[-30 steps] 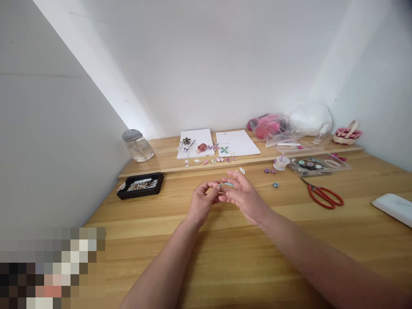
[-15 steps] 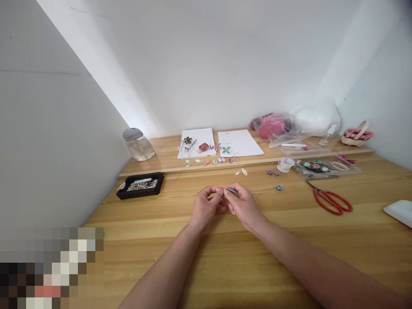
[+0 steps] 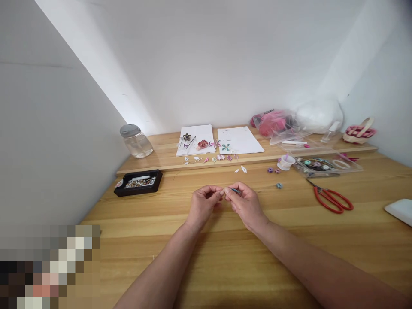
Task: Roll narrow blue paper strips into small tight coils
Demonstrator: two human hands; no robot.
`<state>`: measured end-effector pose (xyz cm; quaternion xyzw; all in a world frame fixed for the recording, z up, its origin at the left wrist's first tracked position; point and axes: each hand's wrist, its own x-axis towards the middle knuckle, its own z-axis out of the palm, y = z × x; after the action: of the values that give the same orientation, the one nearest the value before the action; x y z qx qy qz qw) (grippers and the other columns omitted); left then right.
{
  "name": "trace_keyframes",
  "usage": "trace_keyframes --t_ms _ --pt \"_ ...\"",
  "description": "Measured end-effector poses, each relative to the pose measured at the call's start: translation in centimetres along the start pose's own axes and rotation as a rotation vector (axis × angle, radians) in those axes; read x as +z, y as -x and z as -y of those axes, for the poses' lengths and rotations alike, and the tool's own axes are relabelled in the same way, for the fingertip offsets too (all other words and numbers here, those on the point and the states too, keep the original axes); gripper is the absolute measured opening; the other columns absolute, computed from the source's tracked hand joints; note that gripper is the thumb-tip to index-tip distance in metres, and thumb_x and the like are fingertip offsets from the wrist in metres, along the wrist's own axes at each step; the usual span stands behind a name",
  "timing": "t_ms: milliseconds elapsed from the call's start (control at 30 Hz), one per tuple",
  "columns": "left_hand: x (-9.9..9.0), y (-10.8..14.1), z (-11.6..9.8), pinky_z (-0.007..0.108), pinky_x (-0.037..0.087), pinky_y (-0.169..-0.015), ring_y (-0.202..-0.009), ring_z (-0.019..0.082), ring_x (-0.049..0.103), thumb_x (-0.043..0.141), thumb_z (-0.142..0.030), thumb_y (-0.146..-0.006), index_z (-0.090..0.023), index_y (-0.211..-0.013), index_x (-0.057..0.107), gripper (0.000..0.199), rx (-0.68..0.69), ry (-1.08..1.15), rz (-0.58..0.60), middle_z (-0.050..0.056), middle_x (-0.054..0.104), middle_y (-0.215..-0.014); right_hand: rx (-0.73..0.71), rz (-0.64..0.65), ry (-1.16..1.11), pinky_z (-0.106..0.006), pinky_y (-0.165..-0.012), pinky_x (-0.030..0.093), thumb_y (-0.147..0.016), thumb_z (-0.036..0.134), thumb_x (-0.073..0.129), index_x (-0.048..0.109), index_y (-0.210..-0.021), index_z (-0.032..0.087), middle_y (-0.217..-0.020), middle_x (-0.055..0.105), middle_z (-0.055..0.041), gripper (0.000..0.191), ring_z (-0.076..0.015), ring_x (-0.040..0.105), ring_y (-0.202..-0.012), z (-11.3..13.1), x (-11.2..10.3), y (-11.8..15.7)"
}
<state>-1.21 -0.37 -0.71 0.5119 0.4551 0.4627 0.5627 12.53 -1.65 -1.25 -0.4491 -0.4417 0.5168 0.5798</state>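
Over the middle of the wooden desk point(image 3: 225, 257), the left hand point(image 3: 202, 205) and right hand point(image 3: 246, 205) meet fingertip to fingertip, their fingers pressed together on a small teal paper piece point(image 3: 234, 190). It shows just above the right fingers, raised off the desk. Red scissors point(image 3: 331, 198) lie toward the right edge, a black tray point(image 3: 139, 183) toward the left.

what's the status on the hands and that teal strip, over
Left hand and right hand both pinching teal paper strip above the table. Red scissors off to the right, nothing in the way.
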Motion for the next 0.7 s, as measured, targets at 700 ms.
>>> trace_keyframes --t_ms 700 --pt "-0.08 -0.05 -0.62 0.023 0.048 -0.061 -0.064 0.012 0.058 0.074 -0.053 -0.069 -0.013 -0.082 0.069 0.042 -0.065 0.117 -0.001 0.004 0.065 -0.072 0.102 0.016 -0.137 -0.018 -0.034 0.019 -0.073 0.035 0.076 0.056 -0.073 0.019 -0.059 0.055 0.0057 0.026 -0.0013 0.030 -0.036 0.07 -0.25 -0.25"
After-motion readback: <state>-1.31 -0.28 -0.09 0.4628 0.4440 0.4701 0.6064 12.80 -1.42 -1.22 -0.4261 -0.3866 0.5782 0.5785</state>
